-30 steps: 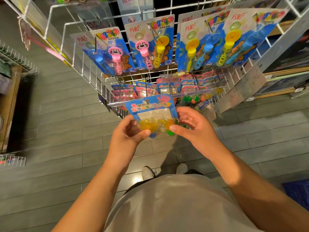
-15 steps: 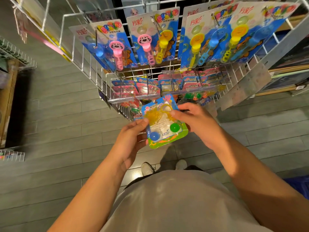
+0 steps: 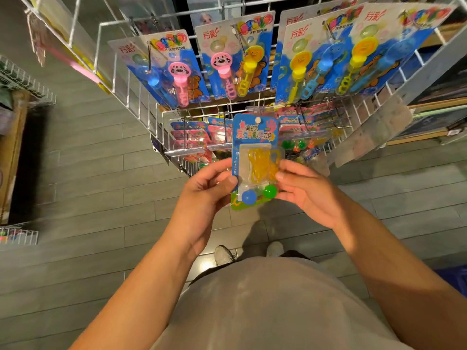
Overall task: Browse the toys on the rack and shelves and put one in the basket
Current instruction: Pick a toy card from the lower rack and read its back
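Landmark: we place everything relative to the white wire rack [image 3: 141, 114].
Toy card [image 3: 255, 157]: we hold it upright just in front of the rack's lower tier, clear of the hooks, its printed face toward us.
Contents, counted: one yellow hand-shaped piece [image 3: 262, 164] under the clear blister; two balls below it, one blue ball [image 3: 249, 197] and one green ball [image 3: 270, 191].
Left hand [image 3: 202, 195]: thumb pressed on the card's left edge, fingers curled behind it; a pinch on the card.
Right hand [image 3: 305, 190]: thumb tip on the card's right edge beside the blister, fingers behind; whether they bear weight we cannot tell.
Handling, our judgement: light; thin card that will flex; the blister is likely to dent if squeezed and is probably slippery.
Where to hold: by the bare side margins of the card, or by the top near the hang hole, not across the blister.
Upper tier of the rack: about five bubble-wand cards [image 3: 235, 59] hang there, some overlapping, so we count loosely.
Lower tier: many smaller cards [image 3: 192, 140], too crowded to count.
Basket: a blue corner [image 3: 454, 279], well to the rack's near right on the floor, may be it; we cannot say.
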